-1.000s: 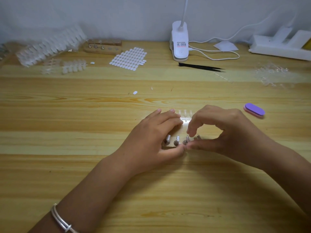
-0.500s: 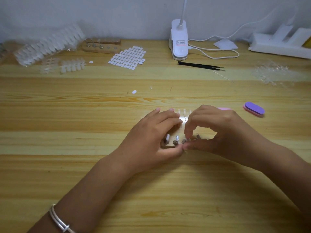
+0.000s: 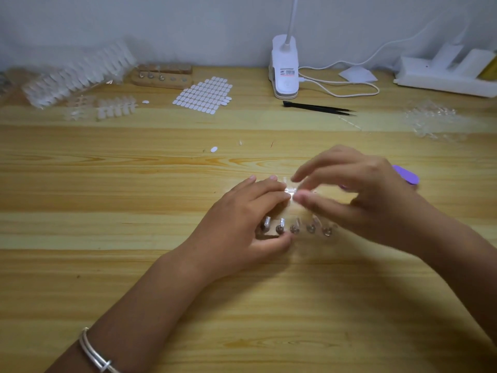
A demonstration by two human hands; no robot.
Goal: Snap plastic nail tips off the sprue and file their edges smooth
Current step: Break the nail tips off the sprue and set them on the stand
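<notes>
My left hand [image 3: 242,219] grips a wood-coloured peg holder [image 3: 304,211] on the table, fingers over its far side and thumb at its near edge. A row of small metal pegs [image 3: 310,228] stands along the holder's front. A clear nail-tip sprue [image 3: 289,188] glints just beyond my left fingertips. My right hand [image 3: 363,195] hovers blurred over the holder with fingers stretched out; its thumb and forefinger tips are apart on either side of the sprue's end. A purple nail file block [image 3: 407,176] lies partly hidden behind my right hand.
Along the back are stacked nail-tip sprues [image 3: 78,74], loose sprue pieces [image 3: 115,109], a second wooden peg holder [image 3: 161,76], a sheet of white oval tabs [image 3: 204,94], a lamp base [image 3: 285,71], black tweezers [image 3: 317,107] and clear scraps [image 3: 430,119]. A loose white oval [image 3: 213,149] lies mid-table.
My right hand has left the metal pegs, lifted, and spread its fingers up toward the sprue, uncovering several pegs. My left hand has kept its grip on the holder.
</notes>
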